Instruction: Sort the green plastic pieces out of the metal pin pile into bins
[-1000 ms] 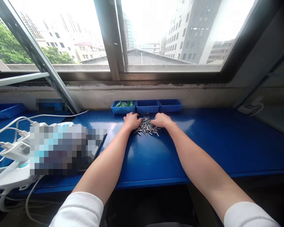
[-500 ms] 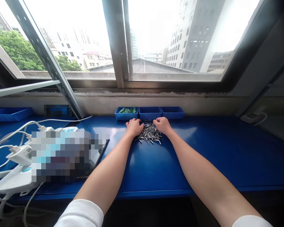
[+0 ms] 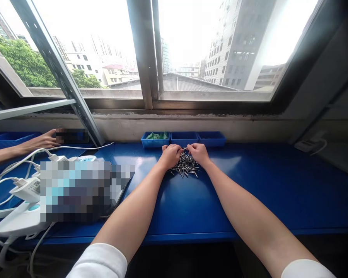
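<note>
The heap of metal pins (image 3: pixel 186 166), long axes crossing every way, spreads from between your left hand (image 3: pixel 171 154) and right hand (image 3: pixel 199 154) toward the near edge of the blue surface (image 3: pixel 188 208), neither hand clearly nearer. Both curl inward; I can't tell whether they grip pins.

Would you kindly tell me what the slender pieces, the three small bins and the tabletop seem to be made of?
Slender pieces: probably metal, polished, given their silvery glints.
Small bins: likely moulded plastic with a smooth finish, judging by their even blue colour and thin rims.
Tabletop: glossy blue with pale reflections; whether painted metal or a plastic sheet, I cannot tell.
</note>
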The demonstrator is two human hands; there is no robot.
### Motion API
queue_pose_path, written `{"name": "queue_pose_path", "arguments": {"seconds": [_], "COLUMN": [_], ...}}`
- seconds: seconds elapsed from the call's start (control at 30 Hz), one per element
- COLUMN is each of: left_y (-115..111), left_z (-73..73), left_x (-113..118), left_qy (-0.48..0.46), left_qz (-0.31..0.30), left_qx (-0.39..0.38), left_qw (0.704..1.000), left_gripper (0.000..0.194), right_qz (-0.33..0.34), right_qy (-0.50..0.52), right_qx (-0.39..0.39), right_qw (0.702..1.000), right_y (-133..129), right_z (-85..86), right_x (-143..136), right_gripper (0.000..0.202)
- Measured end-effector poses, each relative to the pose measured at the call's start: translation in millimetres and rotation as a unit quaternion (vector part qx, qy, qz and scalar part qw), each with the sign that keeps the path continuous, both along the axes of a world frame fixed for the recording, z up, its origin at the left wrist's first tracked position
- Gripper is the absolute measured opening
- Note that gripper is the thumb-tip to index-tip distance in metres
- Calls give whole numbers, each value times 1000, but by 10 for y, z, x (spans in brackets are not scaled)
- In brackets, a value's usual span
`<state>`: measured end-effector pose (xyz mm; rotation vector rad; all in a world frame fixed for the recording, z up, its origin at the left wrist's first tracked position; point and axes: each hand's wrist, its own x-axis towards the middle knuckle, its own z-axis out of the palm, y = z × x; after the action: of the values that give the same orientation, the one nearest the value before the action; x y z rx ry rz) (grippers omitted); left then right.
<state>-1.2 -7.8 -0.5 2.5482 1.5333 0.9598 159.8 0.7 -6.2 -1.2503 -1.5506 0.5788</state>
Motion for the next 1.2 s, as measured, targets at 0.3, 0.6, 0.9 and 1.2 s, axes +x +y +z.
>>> {"name": "queue_pose_path", "arguments": {"seconds": [0.3,0.6,0.9,1.2], "left_y": [33,51,136,166], "left_z": [-15,3,-25,-49], "left_x": [-31,-36,-121,-151], "left_qy": [0,-52,-53,-42], "left_qz": [24,130,246,177], "left_qx": [-5,-12,-96,-118], "left_qw": [1000,990,963,976], "left_gripper": [22,32,32,43], "right_qz": [121,-35,-244,-193], "right_qy": [109,88,-170,-190], "right_qx": [0,25,-67,15], "right_qw": [987,995,952,963], "right_y": [0,40,115,122], "right_z": [-8,45,35,-54], "right_x": [51,149,338,269], "right_gripper": [24,34,74,53]}}
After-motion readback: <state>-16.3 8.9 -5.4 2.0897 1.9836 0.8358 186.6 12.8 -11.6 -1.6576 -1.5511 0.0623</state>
